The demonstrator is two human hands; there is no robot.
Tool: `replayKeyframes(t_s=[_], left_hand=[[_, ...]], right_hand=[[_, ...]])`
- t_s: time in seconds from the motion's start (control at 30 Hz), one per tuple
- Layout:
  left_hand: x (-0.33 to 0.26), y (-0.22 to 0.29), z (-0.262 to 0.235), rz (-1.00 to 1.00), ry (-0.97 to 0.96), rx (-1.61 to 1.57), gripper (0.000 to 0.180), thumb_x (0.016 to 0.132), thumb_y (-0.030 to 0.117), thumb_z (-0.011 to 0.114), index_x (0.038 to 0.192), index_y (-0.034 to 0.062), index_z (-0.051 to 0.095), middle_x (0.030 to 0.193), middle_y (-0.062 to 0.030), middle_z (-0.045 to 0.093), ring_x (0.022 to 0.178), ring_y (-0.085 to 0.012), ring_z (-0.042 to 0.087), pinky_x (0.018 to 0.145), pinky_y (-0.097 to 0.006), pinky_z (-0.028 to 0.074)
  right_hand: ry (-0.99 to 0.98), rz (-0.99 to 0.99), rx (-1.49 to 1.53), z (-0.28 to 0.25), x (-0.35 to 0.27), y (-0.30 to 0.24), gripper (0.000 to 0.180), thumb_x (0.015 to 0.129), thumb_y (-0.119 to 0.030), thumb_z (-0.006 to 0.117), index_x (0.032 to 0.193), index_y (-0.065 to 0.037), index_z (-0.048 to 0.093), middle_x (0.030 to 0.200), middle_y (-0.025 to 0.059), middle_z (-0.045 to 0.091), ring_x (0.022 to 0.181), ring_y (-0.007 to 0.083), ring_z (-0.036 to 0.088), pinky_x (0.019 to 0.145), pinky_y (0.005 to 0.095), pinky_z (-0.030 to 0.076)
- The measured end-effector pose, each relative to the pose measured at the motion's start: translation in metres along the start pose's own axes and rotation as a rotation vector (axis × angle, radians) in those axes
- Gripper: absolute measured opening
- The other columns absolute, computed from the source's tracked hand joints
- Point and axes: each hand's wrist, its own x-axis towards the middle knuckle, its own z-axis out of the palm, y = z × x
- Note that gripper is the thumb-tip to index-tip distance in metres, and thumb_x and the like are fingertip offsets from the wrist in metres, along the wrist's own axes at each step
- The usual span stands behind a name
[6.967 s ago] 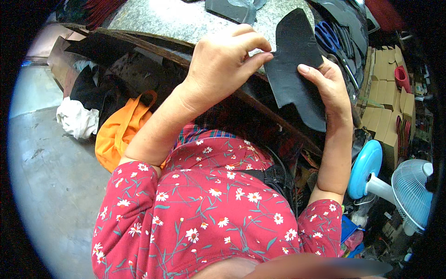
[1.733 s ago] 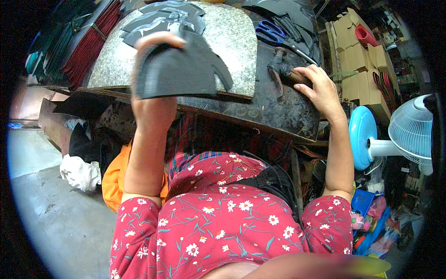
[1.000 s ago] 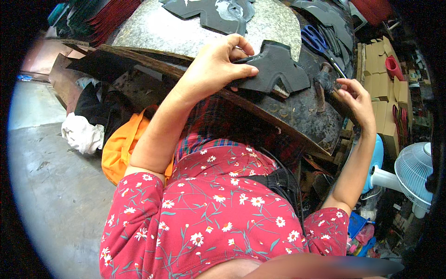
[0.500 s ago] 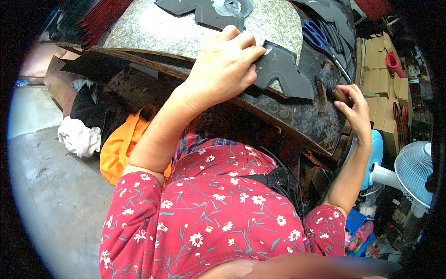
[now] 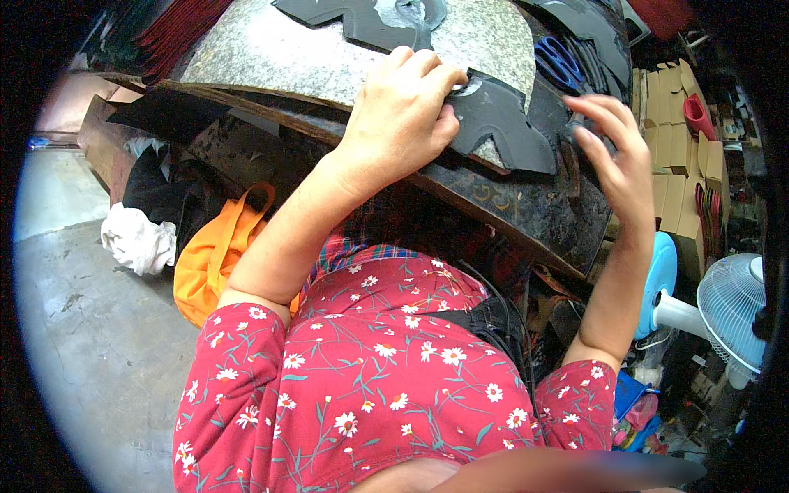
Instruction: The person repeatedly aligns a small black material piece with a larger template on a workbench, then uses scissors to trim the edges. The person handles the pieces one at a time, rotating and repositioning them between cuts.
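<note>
Left hand [image 5: 401,117] on one black piece [image 5: 511,130]; one fan [image 5: 730,304]

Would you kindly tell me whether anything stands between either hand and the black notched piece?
Nothing visible separates the left hand from the black notched piece, whose left end it touches. Between the piece's right end and the right hand, a dark hammer shows.

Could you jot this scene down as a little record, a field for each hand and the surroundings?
Left hand: at a black sheet piece; grip unclear
Right hand: fingers parted, near a hammer
Work surface: speckled slab on a dark table
Cutting tool: blue-handled scissors
Left side: orange bag, white cloth
Right side: fan, cardboard boxes
</note>
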Motion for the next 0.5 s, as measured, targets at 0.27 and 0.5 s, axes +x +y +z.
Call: replayKeyframes(t_s=[0.27, 0.5], left_hand=[[-0.002, -0.003, -0.007, 0.021, -0.038, -0.053, 0.021, 0.078, 0.006, 0.066, 0.099, 0.0063, 0.066, 0.099, -0.0110, 0.062, 0.100, -0.0318, 0.057, 0.089, -0.041, 0.048], [0.008, 0.011, 0.001, -0.002, 0.153, 0.131, 0.010, 0.077, 0.019, 0.071, 0.083, 0.0116, 0.068, 0.083, -0.0040, 0.063, 0.085, -0.0274, 0.060, 0.081, -0.042, 0.046]], right_hand=[[-0.034, -0.206, -0.240, 0.073, 0.067, -0.018, 0.018, 0.091, -0.015, 0.068, 0.104, -0.004, 0.067, 0.109, 0.0087, 0.066, 0.103, 0.0244, 0.062, 0.091, 0.0336, 0.048], [-0.089, 0.198, 0.768, 0.075, 0.053, -0.018, 0.014, 0.092, -0.015, 0.070, 0.097, -0.002, 0.068, 0.083, 0.0022, 0.069, 0.078, 0.0087, 0.064, 0.072, 0.0232, 0.051]])
